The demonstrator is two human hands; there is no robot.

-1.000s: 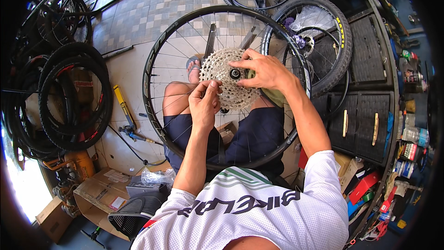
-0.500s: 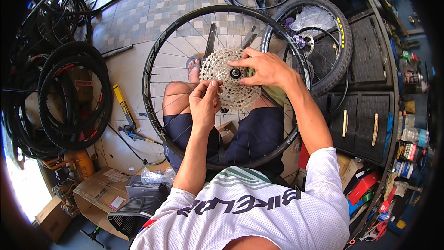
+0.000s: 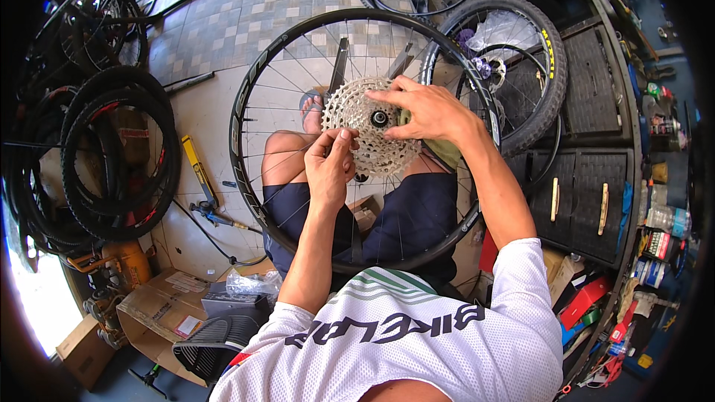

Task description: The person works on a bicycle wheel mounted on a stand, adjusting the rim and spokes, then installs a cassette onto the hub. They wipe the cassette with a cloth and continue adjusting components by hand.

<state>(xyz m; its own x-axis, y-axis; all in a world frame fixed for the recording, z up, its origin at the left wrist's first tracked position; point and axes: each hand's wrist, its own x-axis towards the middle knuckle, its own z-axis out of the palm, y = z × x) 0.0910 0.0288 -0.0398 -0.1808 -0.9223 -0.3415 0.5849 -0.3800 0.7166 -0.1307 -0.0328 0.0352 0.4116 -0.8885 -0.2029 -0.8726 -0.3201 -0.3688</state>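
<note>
A bicycle wheel (image 3: 243, 160) with a black rim lies across my lap, its silver cassette (image 3: 354, 100) of many sprockets facing up. At the cassette's middle is the black axle end (image 3: 379, 118). My left hand (image 3: 330, 162) pinches thumb and forefinger together at the cassette's near left side; anything between the fingertips is too small to make out. Over the right part of the cassette, my right hand (image 3: 428, 112) has thumb and forefinger spread on either side of the axle end. An olive-green cloth (image 3: 445, 153) shows beneath my right wrist.
Several tyres (image 3: 119, 152) hang at the left. Beside my right arm rest another wheel with a knobby tyre (image 3: 547, 97) and black drawers (image 3: 581, 201). A yellow-handled tool (image 3: 199, 170) lies on the floor, near a cardboard box (image 3: 160, 313). Cluttered shelves (image 3: 659, 231) line the right.
</note>
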